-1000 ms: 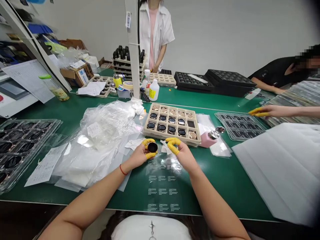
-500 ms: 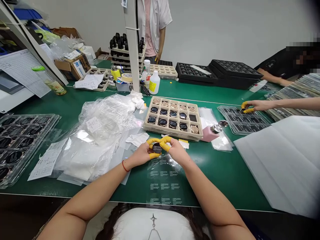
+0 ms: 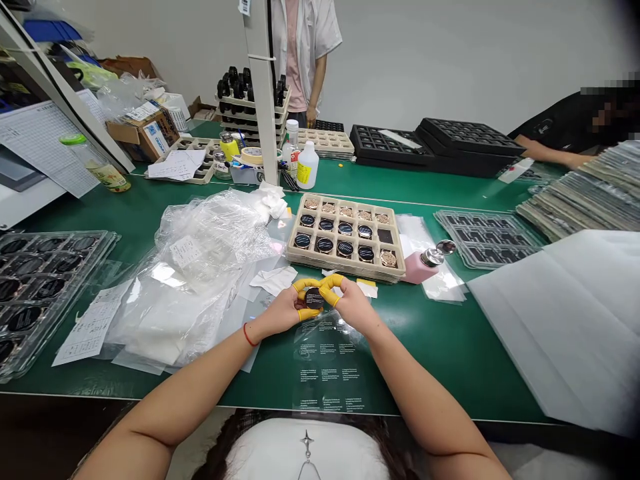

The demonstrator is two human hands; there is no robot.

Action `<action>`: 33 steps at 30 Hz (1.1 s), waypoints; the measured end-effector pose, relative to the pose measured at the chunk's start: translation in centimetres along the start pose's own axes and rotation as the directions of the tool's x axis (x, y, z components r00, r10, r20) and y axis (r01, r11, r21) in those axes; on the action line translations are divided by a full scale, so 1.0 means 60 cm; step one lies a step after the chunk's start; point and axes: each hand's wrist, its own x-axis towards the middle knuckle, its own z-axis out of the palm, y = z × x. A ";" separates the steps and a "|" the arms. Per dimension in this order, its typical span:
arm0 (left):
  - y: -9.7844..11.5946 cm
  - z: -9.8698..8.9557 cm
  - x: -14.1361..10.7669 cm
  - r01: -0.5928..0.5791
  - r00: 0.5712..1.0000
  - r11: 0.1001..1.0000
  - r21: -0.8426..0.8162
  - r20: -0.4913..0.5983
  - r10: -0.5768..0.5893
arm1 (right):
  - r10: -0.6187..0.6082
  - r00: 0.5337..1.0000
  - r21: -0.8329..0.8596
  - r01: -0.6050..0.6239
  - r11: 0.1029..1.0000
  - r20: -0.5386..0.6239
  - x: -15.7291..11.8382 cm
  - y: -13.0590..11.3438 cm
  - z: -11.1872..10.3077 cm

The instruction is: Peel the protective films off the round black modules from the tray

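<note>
Seen through the head camera I run from afar, my left hand (image 3: 281,311) holds a round watch piece (image 3: 314,298) above the green worktop (image 3: 425,353), in front of a beige tray (image 3: 345,266). The piece is a small dark disc, its face turned up toward my camera and crossed by short lines of white print, too fine for me to read. The left fingers, in yellow covers, are clamped around its rim. At its right edge sit the bunched fingers of my right hand (image 3: 354,307), also yellow-tipped; whether they grip the disc or merely touch it, I cannot tell.

Just below the hands, a clear sheet (image 3: 323,363) carries rows of similar white text blocks, numbered lines among them, the rest illegible to me. In the tray, dark discs with pale lettering share the compartments with gold-coloured ones.

To the left, a white slip (image 3: 185,252) bearing faint writing lies on crumpled plastic, near a larger paper (image 3: 93,327) of blurred entries. Farther back, a white bottle (image 3: 307,163) wears a yellow label, and a barcode sticker (image 3: 245,7) marks the post.
</note>
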 end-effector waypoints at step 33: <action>0.005 0.001 -0.001 0.021 1.000 1.000 -0.006 -0.007 -0.021 | -0.100 0.991 -0.105 0.091 0.990 -0.084 -0.005 -0.001 0.007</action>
